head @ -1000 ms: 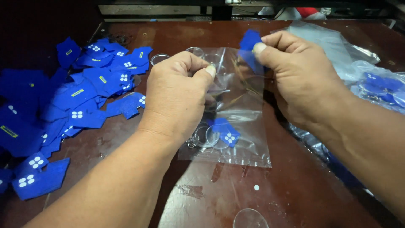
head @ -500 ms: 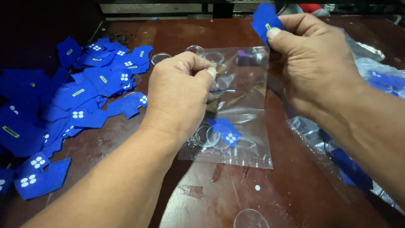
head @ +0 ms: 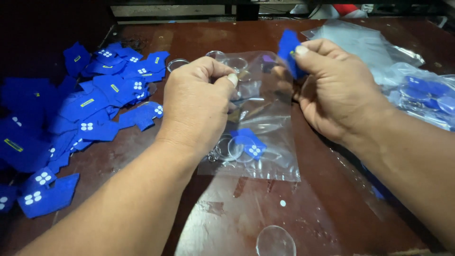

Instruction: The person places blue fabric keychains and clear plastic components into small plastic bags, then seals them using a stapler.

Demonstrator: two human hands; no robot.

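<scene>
My left hand (head: 199,102) pinches the upper left edge of a small clear plastic bag (head: 265,137) held over the brown table. Inside the bag, near its bottom, lie a blue shaped piece with white dots (head: 250,143), a clear round disc and a small metal ring. My right hand (head: 332,90) holds the bag's upper right edge and pinches another blue shaped piece (head: 288,50) between thumb and forefinger at the bag's mouth.
A heap of several blue shaped pieces (head: 71,123) covers the table's left side. A stack of clear bags (head: 365,45) and filled bags with blue pieces (head: 422,92) lie at the right. Clear discs rest behind the bag (head: 177,64) and at the near edge (head: 276,241).
My right hand rose above the bag with the blue piece, then came back down toward the bag's mouth. My left hand kept its grip and barely moved.
</scene>
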